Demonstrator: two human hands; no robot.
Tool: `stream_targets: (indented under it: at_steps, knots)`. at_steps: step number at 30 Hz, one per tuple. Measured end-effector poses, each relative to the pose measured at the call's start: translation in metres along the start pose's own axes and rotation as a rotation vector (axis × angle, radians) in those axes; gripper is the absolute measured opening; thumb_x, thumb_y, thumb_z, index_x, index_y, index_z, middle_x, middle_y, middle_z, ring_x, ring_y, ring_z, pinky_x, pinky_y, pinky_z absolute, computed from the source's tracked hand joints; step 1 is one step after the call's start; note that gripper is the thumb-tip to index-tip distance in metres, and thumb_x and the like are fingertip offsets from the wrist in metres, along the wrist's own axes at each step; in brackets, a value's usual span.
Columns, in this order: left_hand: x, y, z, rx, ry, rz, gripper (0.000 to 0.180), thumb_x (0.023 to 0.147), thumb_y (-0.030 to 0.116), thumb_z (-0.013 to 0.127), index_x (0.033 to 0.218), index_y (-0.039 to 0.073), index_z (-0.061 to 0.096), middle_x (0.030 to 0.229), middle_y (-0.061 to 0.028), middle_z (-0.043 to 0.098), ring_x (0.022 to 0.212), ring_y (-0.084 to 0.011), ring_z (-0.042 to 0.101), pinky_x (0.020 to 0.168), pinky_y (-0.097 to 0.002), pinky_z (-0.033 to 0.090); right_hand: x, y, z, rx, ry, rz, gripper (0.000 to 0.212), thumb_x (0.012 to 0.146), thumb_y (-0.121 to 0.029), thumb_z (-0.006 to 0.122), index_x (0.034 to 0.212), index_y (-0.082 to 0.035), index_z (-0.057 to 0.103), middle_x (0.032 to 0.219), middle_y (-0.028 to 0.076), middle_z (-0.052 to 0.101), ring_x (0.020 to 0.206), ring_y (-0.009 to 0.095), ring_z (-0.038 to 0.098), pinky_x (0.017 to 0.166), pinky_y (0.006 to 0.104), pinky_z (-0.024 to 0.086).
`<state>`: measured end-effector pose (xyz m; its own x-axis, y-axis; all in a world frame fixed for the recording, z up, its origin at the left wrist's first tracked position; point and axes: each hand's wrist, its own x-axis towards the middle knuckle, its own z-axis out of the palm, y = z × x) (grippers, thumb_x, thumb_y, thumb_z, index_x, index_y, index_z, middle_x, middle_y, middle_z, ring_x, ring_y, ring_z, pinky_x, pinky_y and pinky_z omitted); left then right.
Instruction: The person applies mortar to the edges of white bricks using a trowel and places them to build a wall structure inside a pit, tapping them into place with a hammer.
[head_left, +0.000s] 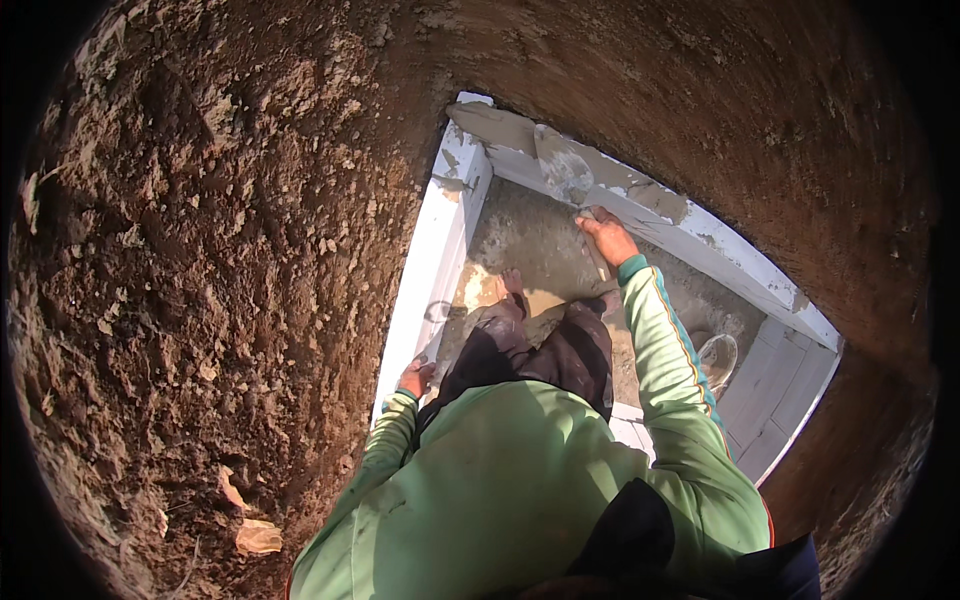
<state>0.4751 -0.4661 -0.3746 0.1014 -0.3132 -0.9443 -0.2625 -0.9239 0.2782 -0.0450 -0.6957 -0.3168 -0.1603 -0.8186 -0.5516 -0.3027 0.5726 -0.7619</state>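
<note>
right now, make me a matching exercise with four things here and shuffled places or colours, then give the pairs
Column one:
1. trowel
2. left hand
3. bucket
4. shirt

Column two:
a. to the right of the right forearm
b. mostly green
c. in the right hand
d. by the white left wall

Pairs: 1-c, 2-d, 3-a, 4-b

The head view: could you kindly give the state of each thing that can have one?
Right hand: closed on the trowel
Trowel: held, blade blurred, at the far wall
Left hand: at the left wall, fingers bent
Far wall: top patchily mortared
Left wall: top mostly bare
Bucket: partly hidden, contents unclear
</note>
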Motion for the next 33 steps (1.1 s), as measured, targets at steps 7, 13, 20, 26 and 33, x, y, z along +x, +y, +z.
stream_targets:
  at_steps: [7, 13, 20, 26, 33]
  knots:
    - [-0.021, -0.015, -0.001, -0.179, 0.006, -0.005, 0.061, 0.095, 0.029, 0.062, 0.148, 0.006, 0.041, 0.132, -0.0116, 0.058, 0.114, -0.028, 0.059, 0.09, -0.0445, 0.049, 0.018, -0.133, 0.108, 0.158, -0.22, 0.131, 0.043, 0.091, -0.027, 0.06, 0.124, -0.002, 0.05, 0.095, 0.022, 0.067, 0.071, 0.033, 0.069, 0.062, 0.04, 0.055]
    - [-0.028, -0.046, 0.0, -0.307, 0.011, -0.087, 0.059, 0.092, 0.025, 0.064, 0.145, 0.007, 0.043, 0.119, -0.0075, 0.062, 0.1, -0.0225, 0.062, 0.076, -0.0378, 0.049, 0.06, -0.127, 0.207, 0.268, -0.076, -0.04, 0.044, 0.09, -0.026, 0.063, 0.116, 0.007, 0.051, 0.096, 0.023, 0.066, 0.079, 0.031, 0.069, 0.066, 0.0434, 0.055]
    - [-0.033, -0.06, -0.001, -0.379, 0.02, -0.076, 0.038, 0.099, 0.023, 0.059, 0.134, 0.009, 0.053, 0.111, -0.0035, 0.065, 0.093, -0.0183, 0.065, 0.075, -0.0337, 0.054, 0.013, -0.213, 0.238, 0.956, -0.18, 0.303, 0.036, 0.092, -0.027, 0.065, 0.116, -0.006, 0.048, 0.078, 0.007, 0.057, 0.059, 0.019, 0.057, 0.05, 0.0402, 0.049]
    - [-0.041, -0.052, -0.012, -0.382, 0.007, -0.073, 0.063, 0.094, 0.026, 0.066, 0.15, 0.01, 0.04, 0.114, -0.0025, 0.064, 0.096, -0.0151, 0.062, 0.069, -0.0317, 0.048, 0.055, -0.163, 0.232, 1.167, -0.538, 0.427, 0.021, 0.094, -0.032, 0.058, 0.092, -0.012, 0.056, 0.069, 0.002, 0.052, 0.056, 0.016, 0.051, 0.048, 0.0333, 0.045]
    - [-0.037, -0.059, -0.025, -0.319, 0.045, -0.025, 0.063, 0.095, 0.026, 0.067, 0.149, 0.01, 0.041, 0.114, -0.0012, 0.065, 0.095, -0.0154, 0.063, 0.07, -0.0323, 0.05, 0.04, -0.14, 0.224, 1.245, -0.317, 0.337, 0.022, 0.094, -0.034, 0.06, 0.094, -0.012, 0.056, 0.071, 0.003, 0.053, 0.055, 0.016, 0.053, 0.045, 0.0357, 0.045]
